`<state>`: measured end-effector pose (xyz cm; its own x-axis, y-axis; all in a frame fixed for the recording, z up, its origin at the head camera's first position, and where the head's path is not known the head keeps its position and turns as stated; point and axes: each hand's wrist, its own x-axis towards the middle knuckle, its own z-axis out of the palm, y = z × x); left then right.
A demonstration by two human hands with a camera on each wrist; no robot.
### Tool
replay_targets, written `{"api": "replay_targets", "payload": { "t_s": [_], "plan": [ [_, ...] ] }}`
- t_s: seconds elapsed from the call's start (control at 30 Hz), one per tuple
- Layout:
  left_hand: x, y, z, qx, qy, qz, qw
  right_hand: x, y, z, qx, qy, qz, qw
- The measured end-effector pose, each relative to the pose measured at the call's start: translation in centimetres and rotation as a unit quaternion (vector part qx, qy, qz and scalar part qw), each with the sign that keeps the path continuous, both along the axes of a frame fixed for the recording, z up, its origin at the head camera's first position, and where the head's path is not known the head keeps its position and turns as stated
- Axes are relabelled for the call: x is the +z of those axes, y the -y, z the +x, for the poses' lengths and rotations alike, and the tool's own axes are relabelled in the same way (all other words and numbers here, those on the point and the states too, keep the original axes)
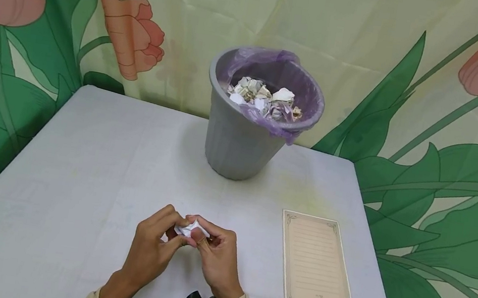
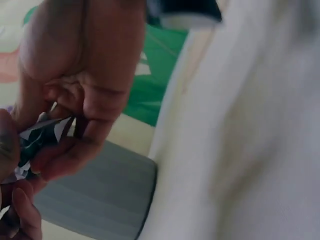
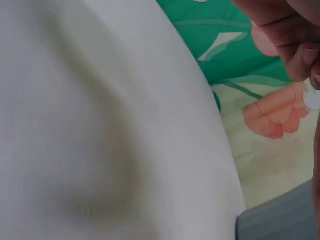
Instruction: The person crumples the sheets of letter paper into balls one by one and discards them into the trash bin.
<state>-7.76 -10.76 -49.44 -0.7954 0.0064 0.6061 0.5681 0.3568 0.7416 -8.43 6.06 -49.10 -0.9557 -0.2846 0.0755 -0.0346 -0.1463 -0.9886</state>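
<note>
A small crumpled piece of white paper point(image 1: 192, 229) is held between both hands, low in the middle of the head view. My left hand point(image 1: 152, 246) pinches its left side with thumb and fingers. On the other side, my right hand point(image 1: 219, 258) grips it, the thumb pressing on top. In the left wrist view the crumpled paper point(image 2: 42, 137) shows dark printed patches beside white ones, partly hidden by fingers. Only a sliver of the white paper point(image 3: 312, 97) appears at the right edge of the right wrist view.
Behind the hands, a grey bin point(image 1: 245, 139) lined with a purple bag point(image 1: 314, 103) holds several crumpled papers point(image 1: 269, 100). A flat beige lined sheet point(image 1: 318, 267) with an ornate border lies on the white table point(image 1: 77, 187) to the right. A printed curtain point(image 1: 351, 32) hangs behind.
</note>
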Motion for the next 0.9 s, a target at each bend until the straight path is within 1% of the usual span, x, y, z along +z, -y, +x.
{"api": "replay_targets", "payload": {
  "t_s": [0.07, 0.1, 0.17, 0.2, 0.3, 0.37, 0.47, 0.53, 0.63, 0.73, 0.9],
  "plan": [
    [0.2, 0.2, -0.1, -0.018, 0.042, 0.043, 0.9980, 0.0, -0.6, -0.3, 0.042, -0.023, 0.018, 0.9987],
    [0.3, 0.4, -0.2, -0.030, 0.066, 0.066, 0.9952, 0.0, -0.9, -0.4, 0.064, -0.032, 0.024, 0.9972],
    [0.5, 0.7, -0.2, -0.059, 0.113, 0.112, 0.9855, -0.1, -1.7, -0.6, 0.100, -0.052, 0.034, 0.9931],
    [0.6, 0.8, -0.2, -0.073, 0.136, 0.128, 0.9798, -0.1, -2.0, -0.8, 0.114, -0.059, 0.029, 0.9913],
    [0.7, 0.9, -0.2, -0.106, 0.184, 0.157, 0.9643, -0.5, -2.6, -1.2, 0.130, -0.070, 0.004, 0.9891],
    [0.7, 0.8, -0.1, -0.120, 0.204, 0.168, 0.9570, -0.7, -2.6, -1.4, 0.129, -0.074, -0.020, 0.9887],
    [0.7, 0.4, 0.1, -0.135, 0.217, 0.178, 0.9503, -0.9, -2.4, -1.4, 0.120, -0.075, -0.049, 0.9888],
    [0.7, 0.1, 0.2, -0.140, 0.218, 0.180, 0.9489, -0.9, -2.2, -1.3, 0.107, -0.079, -0.062, 0.9892],
    [0.7, -0.3, 0.3, -0.144, 0.208, 0.187, 0.9493, -0.7, -1.7, -0.9, 0.082, -0.099, -0.080, 0.9885],
    [0.7, -0.6, 0.5, -0.130, 0.194, 0.198, 0.9520, -0.4, -1.0, -0.5, 0.051, -0.129, -0.093, 0.9860],
    [0.8, -1.2, 1.0, -0.095, 0.181, 0.200, 0.9581, -0.2, 0.0, 0.1, -0.022, -0.177, -0.082, 0.9805]
  ]
}}
